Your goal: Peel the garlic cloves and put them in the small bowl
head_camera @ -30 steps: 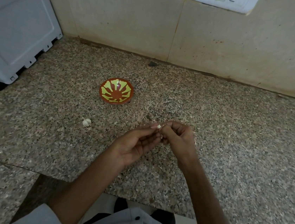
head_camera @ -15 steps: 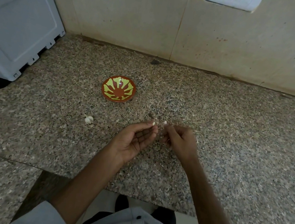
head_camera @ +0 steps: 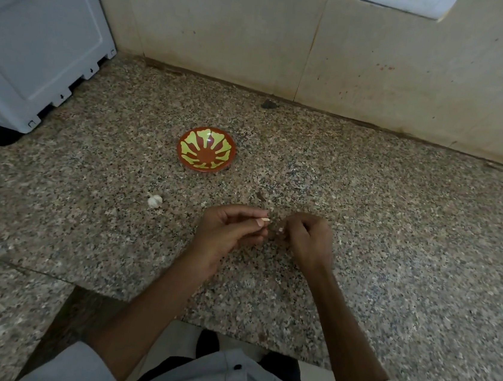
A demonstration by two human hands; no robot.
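Note:
The small red bowl [head_camera: 206, 153] with a yellow-green pattern stands on the granite counter [head_camera: 395, 238], and nothing shows inside it. A white piece of garlic bulb [head_camera: 155, 200] lies to the bowl's front left. My left hand [head_camera: 226, 234] pinches a small pale garlic clove [head_camera: 263, 221] between thumb and forefinger. My right hand [head_camera: 308, 240] is a short gap to the right, with its fingers curled round a tiny white scrap of peel [head_camera: 280, 230]. Both hands hover low over the counter, in front of the bowl.
A grey appliance [head_camera: 32, 40] stands at the back left against the tiled wall [head_camera: 230, 31]. A dark crumb [head_camera: 268, 104] lies near the wall and a brown scrap [head_camera: 261, 196] lies just beyond my hands. The counter's front edge [head_camera: 228, 325] runs below my forearms.
My hands, joined on the clove a second ago, have come apart. The right hand pulled to the right with a bit of peel, while the left kept the clove.

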